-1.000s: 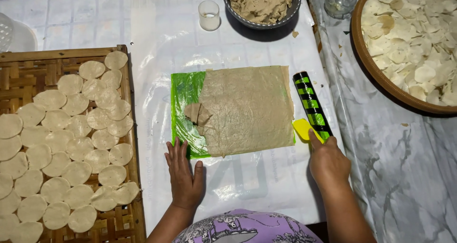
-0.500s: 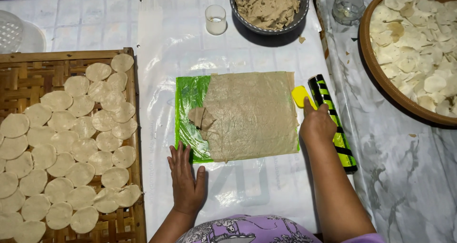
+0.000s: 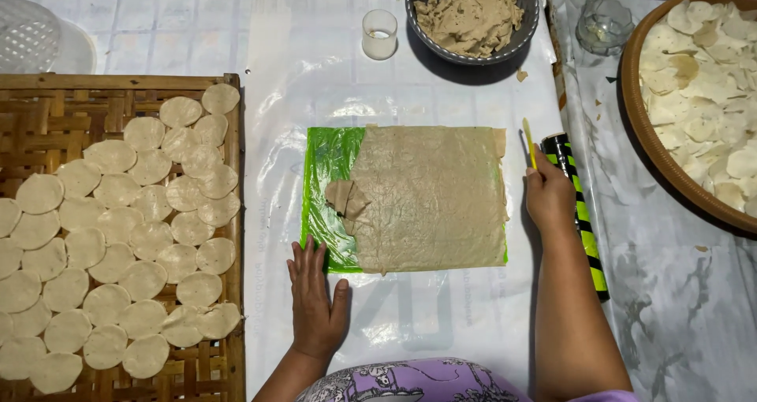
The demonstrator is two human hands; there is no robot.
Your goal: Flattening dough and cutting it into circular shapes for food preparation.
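Quick tally: two hands, left hand [image 3: 317, 307] and right hand [image 3: 550, 195]. One rolled dough sheet [image 3: 430, 197] on one green plastic sheet [image 3: 330, 161]. One metal bowl [image 3: 471, 16], one small cup [image 3: 379, 33], one striped rolling pin [image 3: 582, 217], one yellow scraper [image 3: 529, 142]. Two trays: one square bamboo tray [image 3: 118, 83], one round tray [image 3: 639, 126].

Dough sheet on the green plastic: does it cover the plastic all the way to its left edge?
No, the dough sheet stops short, leaving a strip of green plastic bare on the left, above the left hand.
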